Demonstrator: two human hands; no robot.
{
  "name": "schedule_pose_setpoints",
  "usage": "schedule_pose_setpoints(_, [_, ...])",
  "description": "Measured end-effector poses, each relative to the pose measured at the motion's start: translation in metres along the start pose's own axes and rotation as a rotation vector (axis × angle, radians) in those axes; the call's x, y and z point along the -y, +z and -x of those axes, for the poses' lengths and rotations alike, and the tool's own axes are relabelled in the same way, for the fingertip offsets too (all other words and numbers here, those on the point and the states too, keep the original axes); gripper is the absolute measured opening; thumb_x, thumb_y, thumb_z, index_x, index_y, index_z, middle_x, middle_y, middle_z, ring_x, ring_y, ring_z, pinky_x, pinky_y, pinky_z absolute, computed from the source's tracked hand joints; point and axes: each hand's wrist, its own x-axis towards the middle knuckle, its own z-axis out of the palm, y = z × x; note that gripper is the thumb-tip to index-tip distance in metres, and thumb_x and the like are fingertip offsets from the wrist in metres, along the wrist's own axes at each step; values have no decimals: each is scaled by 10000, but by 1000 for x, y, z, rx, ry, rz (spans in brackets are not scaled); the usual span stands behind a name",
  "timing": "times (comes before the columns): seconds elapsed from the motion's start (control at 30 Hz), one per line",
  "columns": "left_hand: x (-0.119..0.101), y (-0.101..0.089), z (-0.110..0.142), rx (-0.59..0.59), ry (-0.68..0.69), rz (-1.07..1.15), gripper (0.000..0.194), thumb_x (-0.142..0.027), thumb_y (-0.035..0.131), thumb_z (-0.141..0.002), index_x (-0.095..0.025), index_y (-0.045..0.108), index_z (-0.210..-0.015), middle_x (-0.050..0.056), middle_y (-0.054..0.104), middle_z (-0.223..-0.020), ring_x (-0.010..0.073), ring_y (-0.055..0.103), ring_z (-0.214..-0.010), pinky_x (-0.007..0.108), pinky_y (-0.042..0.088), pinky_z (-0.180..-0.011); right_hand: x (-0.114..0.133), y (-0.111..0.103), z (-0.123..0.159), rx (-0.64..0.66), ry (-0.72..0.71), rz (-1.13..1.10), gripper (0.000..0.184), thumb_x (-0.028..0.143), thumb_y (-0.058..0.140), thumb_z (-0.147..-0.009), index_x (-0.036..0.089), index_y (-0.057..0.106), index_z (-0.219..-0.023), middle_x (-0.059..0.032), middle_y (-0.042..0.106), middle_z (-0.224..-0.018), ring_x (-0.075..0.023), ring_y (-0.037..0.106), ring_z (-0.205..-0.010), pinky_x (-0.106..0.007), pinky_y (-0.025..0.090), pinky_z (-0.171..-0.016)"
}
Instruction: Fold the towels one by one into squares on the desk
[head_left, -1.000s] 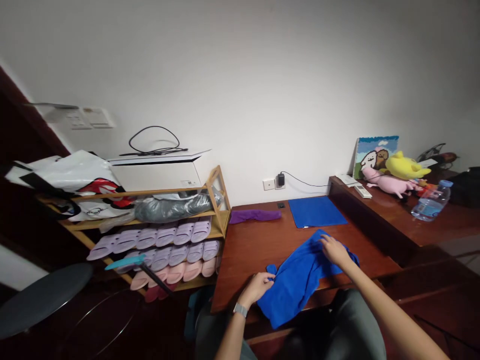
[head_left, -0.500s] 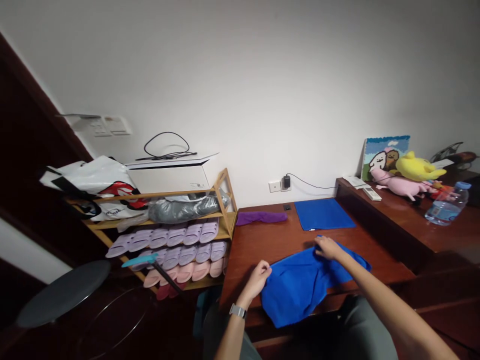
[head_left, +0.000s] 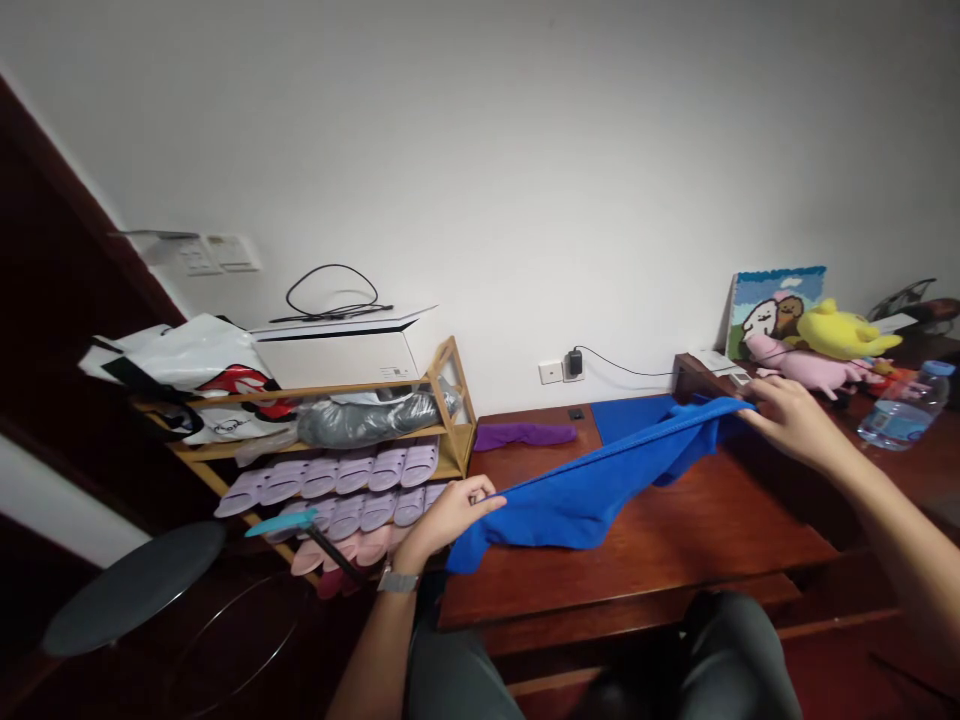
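Note:
A blue cloth (head_left: 585, 500) is stretched between my two hands above the brown desk (head_left: 540, 585), its upper edge slanting up to the right. My left hand (head_left: 457, 515) pinches the left end of that edge, near the desk's left side. My right hand (head_left: 787, 420) grips the right end, higher up, close to the raised desk part. Behind it, partly hidden, a second blue cloth (head_left: 622, 415) lies flat by the wall. A folded purple cloth (head_left: 525, 436) rests at the back left of the desk.
At left stands a wooden rack (head_left: 450, 450) with several lilac slippers (head_left: 337, 470) and a white box (head_left: 337, 358) on top. Plush toys (head_left: 814, 365) and a water bottle (head_left: 904, 410) are on the raised right side. A round stool (head_left: 135, 590) stands lower left.
The blue cloth has been lifted off the desk and pulled taut. My right hand moved up and right, my left hand out to the left.

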Motion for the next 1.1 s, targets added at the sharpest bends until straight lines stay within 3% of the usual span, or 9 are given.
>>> schedule_pose_setpoints(0.17, [18, -23, 7, -67, 3, -4, 378, -591, 646, -895, -220, 721, -911, 22, 736, -898, 214, 657, -871, 313, 506, -817, -32, 1, 42, 295, 231, -69, 742, 954, 459, -792, 237, 643, -832, -45, 721, -779, -203, 629, -685, -313, 483, -665])
schedule_pose_setpoints(0.3, [21, -27, 11, -111, 41, -102, 330, -531, 586, -932, -239, 729, -992, 57, 764, -1057, 253, 683, -1034, 375, 510, -969, -50, 4, 62, 317, 332, -115, 737, 954, 567, -718, 236, 672, -845, -32, 737, -800, -180, 611, -655, -282, 485, -635])
schedule_pose_setpoints(0.5, [35, -25, 17, -155, 7, -111, 302, -469, 576, -937, -235, 741, -1035, 57, 795, -1116, 254, 712, -1075, 370, 532, -1001, -75, 7, 73, 386, 323, -173, 669, 880, 683, -699, 243, 750, -892, -71, 789, -923, -249, 727, -826, -295, 539, -747])
schedule_pose_setpoints(0.63, [50, -37, 9, -92, 16, -134, 281, -444, 622, -902, -236, 781, -1005, 53, 815, -1094, 254, 739, -1038, 353, 562, -956, -95, 17, 70, 467, 237, -196, 612, 819, 699, -745, 230, 771, -896, -102, 800, -914, -254, 745, -812, -305, 550, -731])
schedule_pose_setpoints(0.7, [51, -46, -4, -123, 36, -192, 292, -450, 619, -897, -235, 792, -992, 58, 822, -1084, 260, 749, -1025, 364, 572, -950, -100, 25, 61, 480, 187, -194, 629, 823, 665, -766, 214, 768, -889, -114, 798, -900, -243, 739, -791, -308, 547, -722])
schedule_pose_setpoints(0.8, [39, -64, -26, -292, 116, -291, 331, -463, 583, -918, -219, 789, -1008, 79, 819, -1103, 267, 749, -1051, 391, 566, -987, -102, 31, 40, 393, 124, -155, 689, 849, 570, -806, 192, 754, -894, -128, 785, -897, -221, 714, -783, -315, 530, -729])
schedule_pose_setpoints(0.9, [17, -81, -36, -520, 238, -350, 345, -437, 517, -981, -216, 772, -1051, 73, 808, -1126, 246, 738, -1073, 383, 550, -1026, -94, 25, 23, 168, 74, -95, 679, 808, 486, -899, 180, 737, -947, -140, 762, -969, -210, 687, -853, -327, 511, -805])
schedule_pose_setpoints(1.0, [5, -89, -24, -725, 315, -402, 336, -408, 488, -1021, -218, 759, -1080, 62, 794, -1131, 228, 725, -1082, 365, 543, -1041, -82, 13, 25, -16, 83, -76, 583, 725, 489, -964, 189, 714, -993, -132, 737, -1016, -206, 664, -909, -324, 497, -861])
schedule_pose_setpoints(1.1, [20, -78, 4, -768, 334, -462, 315, -399, 497, -1033, -224, 749, -1103, 60, 789, -1125, 223, 728, -1065, 361, 553, -1031, -77, 14, 53, -39, 134, -109, 501, 683, 525, -969, 214, 695, -1007, -108, 730, -1003, -208, 654, -891, -320, 507, -841])
